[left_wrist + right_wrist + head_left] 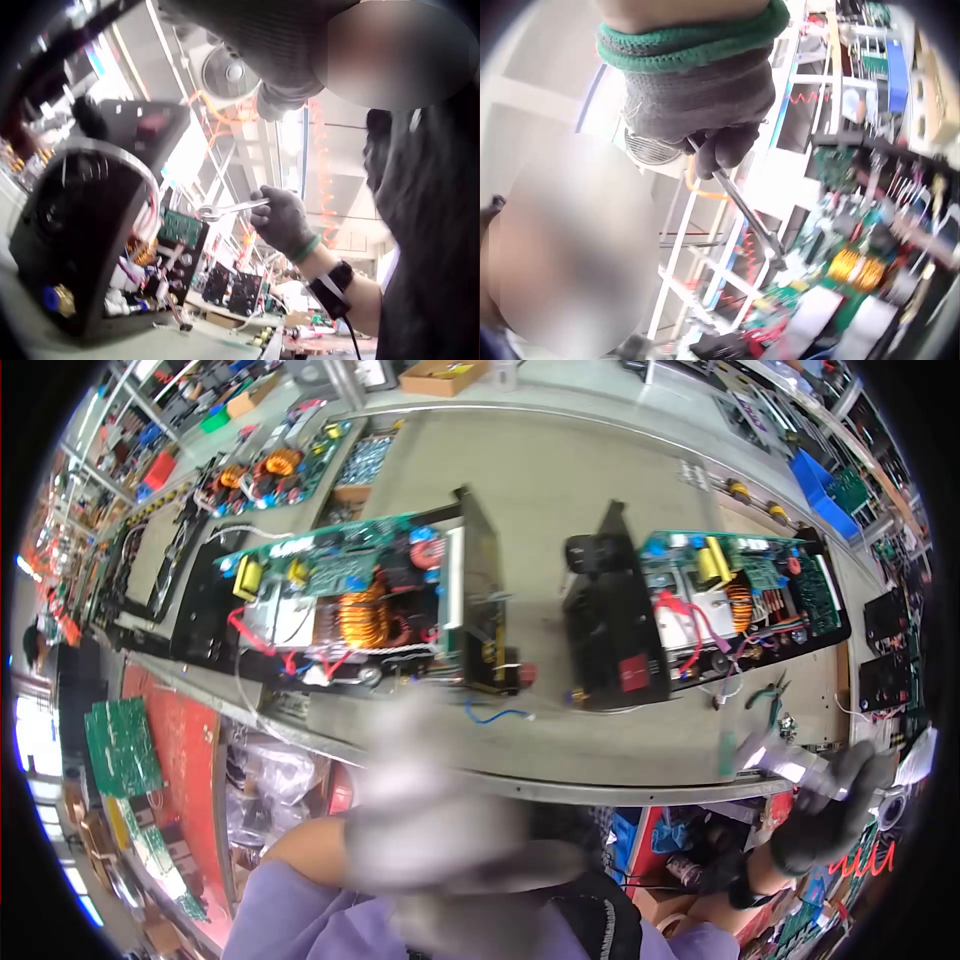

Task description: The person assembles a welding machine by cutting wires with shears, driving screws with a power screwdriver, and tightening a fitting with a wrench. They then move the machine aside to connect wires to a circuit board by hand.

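Note:
My right hand [835, 805], in a dark glove, grips a metal wrench [795, 763] by the table's right front edge. Its curled fingers around the wrench [232, 208] also show in the left wrist view, and in the right wrist view the hand [705, 105] has the wrench [746, 206] pointing down. A blurred grey shape, my left hand [430, 810], is raised close to the head camera; in the left wrist view this hand [281, 67] is at the top, its finger pose unclear. Two opened black units [350, 600] [740, 600] with circuit boards and copper coils stand on the table.
Green-handled pliers [770, 698] lie in front of the right unit. A blue wire [495, 714] is at the table's front edge [560, 792]. Another coil-bearing board [275, 470] stands back left, and a blue bin [825, 495] back right. Green boards [122, 745] lie on a red surface at left.

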A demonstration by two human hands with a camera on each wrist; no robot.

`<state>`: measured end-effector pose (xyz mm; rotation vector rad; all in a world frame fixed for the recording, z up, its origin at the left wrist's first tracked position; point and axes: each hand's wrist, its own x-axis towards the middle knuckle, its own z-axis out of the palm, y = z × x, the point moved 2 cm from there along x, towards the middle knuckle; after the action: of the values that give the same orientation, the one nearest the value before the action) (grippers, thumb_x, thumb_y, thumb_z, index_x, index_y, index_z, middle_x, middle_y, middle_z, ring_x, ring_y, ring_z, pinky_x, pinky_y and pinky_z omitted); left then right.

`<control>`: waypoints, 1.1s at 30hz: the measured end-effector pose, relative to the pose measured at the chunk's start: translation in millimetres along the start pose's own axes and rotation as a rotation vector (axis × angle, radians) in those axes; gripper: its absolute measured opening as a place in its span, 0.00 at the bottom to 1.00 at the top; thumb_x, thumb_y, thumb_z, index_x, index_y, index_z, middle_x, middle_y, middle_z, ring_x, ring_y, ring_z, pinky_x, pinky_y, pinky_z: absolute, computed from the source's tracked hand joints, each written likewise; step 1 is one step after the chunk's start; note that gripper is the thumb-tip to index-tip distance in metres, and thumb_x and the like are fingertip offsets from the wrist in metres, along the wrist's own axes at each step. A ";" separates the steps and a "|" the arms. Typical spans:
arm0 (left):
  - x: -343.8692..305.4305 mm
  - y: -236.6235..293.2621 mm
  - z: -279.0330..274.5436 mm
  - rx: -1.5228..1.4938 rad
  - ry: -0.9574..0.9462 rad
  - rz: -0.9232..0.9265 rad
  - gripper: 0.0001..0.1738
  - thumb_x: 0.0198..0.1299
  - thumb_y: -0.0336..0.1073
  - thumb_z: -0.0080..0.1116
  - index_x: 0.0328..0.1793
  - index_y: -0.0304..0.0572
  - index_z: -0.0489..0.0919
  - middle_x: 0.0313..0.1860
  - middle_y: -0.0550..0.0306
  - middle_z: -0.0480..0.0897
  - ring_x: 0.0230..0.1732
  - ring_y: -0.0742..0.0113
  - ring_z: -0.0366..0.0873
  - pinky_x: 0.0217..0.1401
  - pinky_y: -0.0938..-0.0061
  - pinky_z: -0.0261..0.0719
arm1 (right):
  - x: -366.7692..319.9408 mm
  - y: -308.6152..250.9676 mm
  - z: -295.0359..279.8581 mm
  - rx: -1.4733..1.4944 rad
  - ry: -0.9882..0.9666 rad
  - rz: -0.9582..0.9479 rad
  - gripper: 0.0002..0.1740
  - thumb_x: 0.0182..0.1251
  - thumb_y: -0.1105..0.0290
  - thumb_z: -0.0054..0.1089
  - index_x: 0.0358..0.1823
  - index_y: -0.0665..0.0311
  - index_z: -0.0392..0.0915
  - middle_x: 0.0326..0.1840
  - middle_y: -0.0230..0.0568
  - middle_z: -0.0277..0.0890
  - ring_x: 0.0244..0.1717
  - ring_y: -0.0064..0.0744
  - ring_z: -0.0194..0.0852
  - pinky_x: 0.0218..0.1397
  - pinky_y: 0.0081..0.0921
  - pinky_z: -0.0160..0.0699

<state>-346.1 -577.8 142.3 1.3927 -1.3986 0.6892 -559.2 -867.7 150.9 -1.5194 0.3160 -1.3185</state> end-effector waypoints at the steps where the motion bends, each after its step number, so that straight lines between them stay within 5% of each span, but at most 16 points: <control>1: -4.1 -7.2 -43.5 0.251 0.028 0.031 0.47 0.54 0.55 0.71 0.71 0.38 0.60 0.67 0.38 0.63 0.69 0.39 0.64 0.73 0.42 0.64 | -18.1 -7.1 16.3 0.028 -0.194 -0.026 0.12 0.66 0.82 0.56 0.50 0.73 0.73 0.44 0.49 0.72 0.32 0.28 0.70 0.24 0.25 0.75; 3: -17.6 -16.9 -81.5 0.601 0.306 -0.181 0.44 0.59 0.46 0.65 0.75 0.33 0.56 0.70 0.38 0.63 0.71 0.45 0.62 0.76 0.47 0.60 | -42.7 -9.5 66.7 0.412 -0.489 0.253 0.07 0.69 0.76 0.60 0.42 0.70 0.71 0.39 0.51 0.74 0.27 0.31 0.73 0.20 0.28 0.75; 5: -27.1 -41.3 -115.7 0.803 0.573 -0.458 0.41 0.65 0.38 0.58 0.79 0.28 0.53 0.73 0.38 0.63 0.74 0.51 0.61 0.79 0.52 0.55 | -74.9 -4.7 117.0 0.393 -0.585 0.262 0.10 0.73 0.68 0.59 0.44 0.67 0.69 0.36 0.52 0.76 0.24 0.31 0.76 0.21 0.29 0.77; 7: -55.2 -63.5 -134.5 0.658 0.610 -0.596 0.41 0.66 0.38 0.59 0.79 0.31 0.53 0.74 0.40 0.61 0.76 0.54 0.59 0.79 0.57 0.52 | -96.8 -1.1 153.5 0.224 -0.617 0.159 0.13 0.76 0.63 0.56 0.47 0.65 0.68 0.37 0.52 0.78 0.24 0.31 0.77 0.24 0.28 0.78; 10: -98.5 -95.3 -160.3 0.222 0.511 -0.911 0.44 0.63 0.44 0.65 0.80 0.38 0.57 0.72 0.47 0.67 0.67 0.62 0.67 0.72 0.64 0.62 | -112.5 2.1 178.9 0.083 -0.667 0.062 0.11 0.75 0.64 0.55 0.48 0.64 0.69 0.41 0.54 0.80 0.27 0.33 0.80 0.28 0.28 0.80; 12: -117.5 -109.1 -156.8 0.045 0.495 -1.058 0.39 0.62 0.45 0.67 0.74 0.36 0.65 0.60 0.53 0.78 0.55 0.67 0.74 0.65 0.71 0.69 | -118.3 0.9 188.6 -0.146 -0.733 -0.086 0.10 0.72 0.70 0.55 0.50 0.63 0.70 0.43 0.55 0.81 0.29 0.34 0.81 0.30 0.28 0.81; 13: -118.0 -106.2 -157.7 -0.040 0.436 -1.092 0.29 0.62 0.44 0.67 0.64 0.36 0.75 0.47 0.58 0.83 0.47 0.71 0.77 0.57 0.73 0.73 | -118.2 0.7 189.9 -0.263 -0.799 -0.165 0.12 0.66 0.77 0.55 0.51 0.63 0.71 0.43 0.54 0.83 0.29 0.36 0.83 0.32 0.28 0.82; 17: -119.9 -104.8 -156.1 0.041 0.356 -1.165 0.21 0.62 0.44 0.68 0.51 0.34 0.81 0.41 0.60 0.85 0.45 0.73 0.79 0.52 0.74 0.76 | -122.3 -12.6 201.2 -0.420 -0.841 -0.229 0.16 0.59 0.82 0.53 0.49 0.63 0.71 0.41 0.52 0.83 0.29 0.42 0.83 0.30 0.29 0.83; 25: -122.7 -92.8 -135.9 -0.021 0.383 -1.129 0.22 0.61 0.35 0.67 0.58 0.31 0.77 0.48 0.57 0.82 0.48 0.72 0.78 0.55 0.74 0.75 | -129.9 -2.5 210.7 -0.653 -0.828 -0.337 0.16 0.59 0.82 0.56 0.49 0.66 0.72 0.43 0.53 0.82 0.30 0.45 0.83 0.29 0.33 0.83; 32: -120.3 -85.5 -116.2 -0.046 0.349 -1.136 0.34 0.58 0.40 0.73 0.67 0.32 0.72 0.56 0.56 0.80 0.55 0.70 0.76 0.62 0.72 0.72 | -124.4 7.0 210.7 -0.823 -0.710 -0.260 0.15 0.62 0.84 0.56 0.50 0.69 0.74 0.41 0.54 0.81 0.33 0.53 0.83 0.33 0.36 0.82; 33: -110.0 -81.9 -113.1 -0.037 0.345 -1.117 0.27 0.56 0.28 0.71 0.61 0.32 0.73 0.52 0.53 0.82 0.52 0.69 0.80 0.58 0.71 0.78 | -120.3 6.1 207.8 -0.814 -0.688 -0.215 0.14 0.62 0.83 0.55 0.50 0.69 0.75 0.41 0.54 0.81 0.34 0.53 0.83 0.34 0.35 0.82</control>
<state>-258.0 -447.4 59.7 1.6446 -0.2300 0.1284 -425.5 -672.1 111.4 -2.6434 0.2521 -0.7492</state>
